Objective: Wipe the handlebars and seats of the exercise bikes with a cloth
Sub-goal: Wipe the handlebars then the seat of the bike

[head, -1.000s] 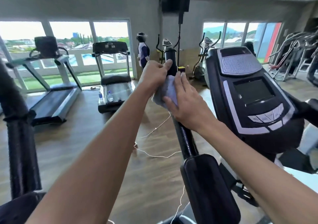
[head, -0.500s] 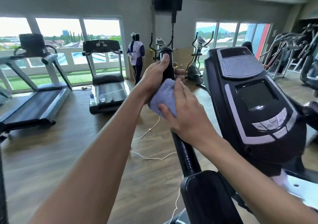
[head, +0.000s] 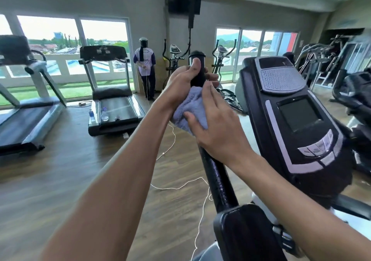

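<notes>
Both hands work the handlebar (head: pixel 197 71): left hand (head: pixel 181 84) grips it, steadying; right hand (head: pixel 217 129), fingers straight, should press the cloth (head: pixel 189 108) firmly around.

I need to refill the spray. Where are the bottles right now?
In the head view, left of centre, the bottles stand at the foot of the nearer treadmill, on its deck end, left of the arms.

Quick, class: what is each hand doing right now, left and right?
Left hand: grips the handlebar near its top.
Right hand: fingers straight, pressing the cloth against the bar.
</notes>
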Demonstrator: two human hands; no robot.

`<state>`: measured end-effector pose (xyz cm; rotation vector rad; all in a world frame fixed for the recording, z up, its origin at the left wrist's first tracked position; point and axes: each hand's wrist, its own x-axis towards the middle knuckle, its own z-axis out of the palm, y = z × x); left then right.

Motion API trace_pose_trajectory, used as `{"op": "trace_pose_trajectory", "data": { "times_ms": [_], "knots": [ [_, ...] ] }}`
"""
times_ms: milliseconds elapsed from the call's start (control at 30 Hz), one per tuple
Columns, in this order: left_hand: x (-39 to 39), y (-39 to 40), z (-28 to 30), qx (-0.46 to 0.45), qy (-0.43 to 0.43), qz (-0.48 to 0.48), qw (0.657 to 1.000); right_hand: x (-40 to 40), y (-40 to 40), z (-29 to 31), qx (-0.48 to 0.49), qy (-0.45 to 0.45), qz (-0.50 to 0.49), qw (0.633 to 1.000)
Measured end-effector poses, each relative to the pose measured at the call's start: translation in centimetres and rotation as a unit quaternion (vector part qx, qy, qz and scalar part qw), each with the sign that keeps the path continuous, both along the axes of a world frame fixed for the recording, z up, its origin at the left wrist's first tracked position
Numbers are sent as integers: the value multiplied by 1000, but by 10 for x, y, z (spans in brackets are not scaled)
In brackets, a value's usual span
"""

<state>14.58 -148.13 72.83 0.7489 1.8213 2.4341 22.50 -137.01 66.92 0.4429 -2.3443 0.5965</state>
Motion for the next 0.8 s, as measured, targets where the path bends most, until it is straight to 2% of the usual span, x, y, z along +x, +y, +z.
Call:
{"op": "trace_pose_trajectory", "data": {
  "times_ms": [133,200,333,533,800],
  "knots": [
    [0,8,6,-35,0,12,999,-5,9,6,5,-11,-3,1000],
    [4,2,4,-19,-12,-5,1000,1,7,5,-1,-25,9,1000],
    [14,-17,-1,-30,2,37,999,16,-7,-6,-13,-74,49,996],
    [15,-5,-2,-60,0,67,996,49,15,-14,12,-147,56,987],
    [13,-17,-7,-1,-37,46,998,11,-20,-3,8,-57,11,998]
  ]
}}
